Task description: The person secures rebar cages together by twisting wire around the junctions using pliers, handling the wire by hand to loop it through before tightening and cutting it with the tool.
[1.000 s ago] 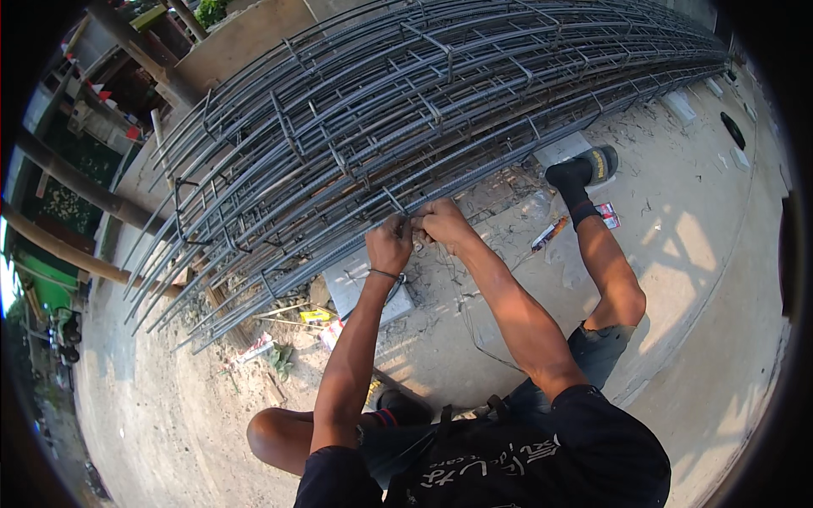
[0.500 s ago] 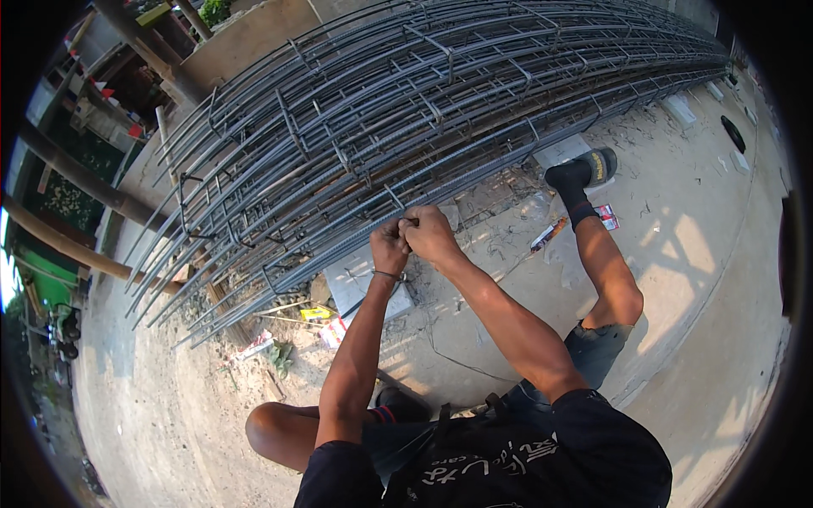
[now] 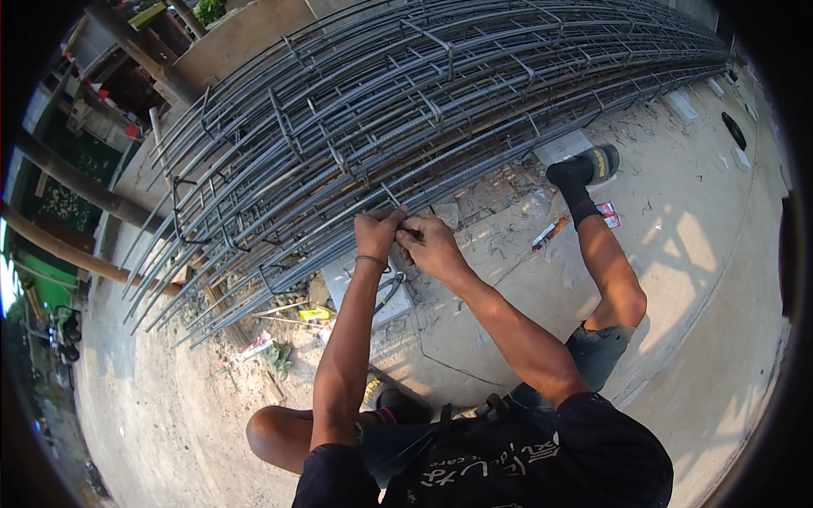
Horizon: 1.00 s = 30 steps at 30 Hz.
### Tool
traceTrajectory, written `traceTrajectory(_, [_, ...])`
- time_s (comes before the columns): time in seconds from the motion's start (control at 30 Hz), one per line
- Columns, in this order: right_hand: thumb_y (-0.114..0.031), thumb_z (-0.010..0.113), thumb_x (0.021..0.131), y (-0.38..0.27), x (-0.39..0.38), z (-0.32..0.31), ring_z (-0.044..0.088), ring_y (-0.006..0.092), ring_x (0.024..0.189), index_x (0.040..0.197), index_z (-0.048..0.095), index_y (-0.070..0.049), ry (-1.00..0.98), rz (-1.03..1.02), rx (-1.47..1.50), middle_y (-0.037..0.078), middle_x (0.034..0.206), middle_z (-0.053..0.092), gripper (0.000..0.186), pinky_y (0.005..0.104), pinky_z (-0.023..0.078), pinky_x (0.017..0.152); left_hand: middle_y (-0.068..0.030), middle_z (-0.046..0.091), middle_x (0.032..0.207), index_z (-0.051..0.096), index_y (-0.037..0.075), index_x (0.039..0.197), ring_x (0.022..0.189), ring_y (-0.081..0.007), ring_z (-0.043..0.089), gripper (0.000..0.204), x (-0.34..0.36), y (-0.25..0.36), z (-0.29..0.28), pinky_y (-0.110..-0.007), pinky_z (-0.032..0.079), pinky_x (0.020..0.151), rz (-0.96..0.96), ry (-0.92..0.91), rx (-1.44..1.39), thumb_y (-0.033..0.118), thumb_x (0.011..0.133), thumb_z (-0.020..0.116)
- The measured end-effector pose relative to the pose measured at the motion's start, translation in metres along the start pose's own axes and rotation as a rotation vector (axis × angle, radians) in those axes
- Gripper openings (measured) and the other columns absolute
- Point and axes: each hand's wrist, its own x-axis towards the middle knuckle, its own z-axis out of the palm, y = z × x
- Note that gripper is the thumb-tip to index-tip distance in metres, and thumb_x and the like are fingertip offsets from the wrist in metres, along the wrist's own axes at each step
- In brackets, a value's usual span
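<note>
Facing each other at the near edge of the rebar stack, the left hand and right hand have their fingertips close together. The left fingers are bent inward beside the lowest bars, their tips partly hidden; the right thumb and forefinger are curled toward one another with little gap. Whatever sits between those fingertips is too small to make out, so I cannot tell whether either grip is fully closed on it. The bars lie directly beyond the knuckles, running from loose ends at the left to the far upper right. Under the stack's near edge, a pale block sticks out below the left hand, with a dark plier-like tool near its right edge. A thin wire trails across the concrete floor below the right hand. Beyond the hands the stacked bars leave little room; open floor spreads to the right, past the right leg, whose sandalled foot is by the right end of another pale block.
</note>
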Motion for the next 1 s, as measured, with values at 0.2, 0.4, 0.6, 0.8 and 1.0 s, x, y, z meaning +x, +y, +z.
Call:
traceTrajectory(0.2, [-0.016,0.056,0.090,0.044,0.025,-0.003,0.058,0.0107,0.059,0.083,0.061,0.003,0.186,0.055,0.106,0.006,0.067,0.061,0.021,0.0264,0.045,0.050,-0.0163,0.066,0.066,0.068,-0.005,0.076,0.060,-0.0245,0.066,0.016,0.016,0.000,0.000,-0.034,0.053,0.060,0.156,-0.072,0.286,0.010,0.072,0.064])
traceTrajectory(0.4, [-0.022,0.059,0.090,0.053,0.044,0.005,0.056,0.0111,0.061,0.086,0.058,-0.003,0.110,0.319,0.586,0.003,0.073,0.060,0.019,0.0247,0.045,0.052,-0.0170,0.064,0.063,0.067,-0.004,0.081,0.051,-0.0217,0.064,0.016,0.023,0.023,-0.006,-0.032,0.053,0.054,0.427,-0.198,0.923,0.008,0.076,0.057])
traceTrajectory(0.6, [-0.018,0.061,0.088,0.065,0.045,0.007,0.049,0.0092,0.052,0.079,0.059,-0.004,0.007,0.211,0.573,0.000,0.063,0.054,0.017,0.0244,0.038,0.047,-0.0212,0.065,0.072,0.068,-0.004,0.083,0.070,-0.0333,0.066,0.019,0.021,0.037,-0.008,-0.038,0.052,0.069,0.394,-0.237,1.006,0.010,0.075,0.058])
traceTrajectory(0.8, [-0.013,0.061,0.086,0.064,0.064,-0.016,0.048,0.0094,0.050,0.075,0.061,-0.003,0.047,0.127,0.184,0.000,0.060,0.054,0.015,0.0250,0.037,0.046,-0.0231,0.065,0.080,0.068,-0.001,0.086,0.075,-0.0364,0.065,0.017,0.015,0.021,-0.008,-0.039,0.051,0.071,0.479,-0.104,0.798,0.009,0.075,0.060])
traceTrajectory(1.0, [-0.013,0.063,0.073,0.006,0.057,-0.016,0.062,0.0257,0.060,0.064,0.065,0.000,0.055,-0.113,-0.657,0.015,0.064,0.063,0.017,0.0349,0.047,0.055,-0.0199,0.065,0.073,0.067,-0.002,0.087,0.066,-0.0260,0.067,0.015,-0.024,-0.033,0.045,-0.033,0.049,0.063,0.474,0.510,0.328,0.009,0.079,0.059])
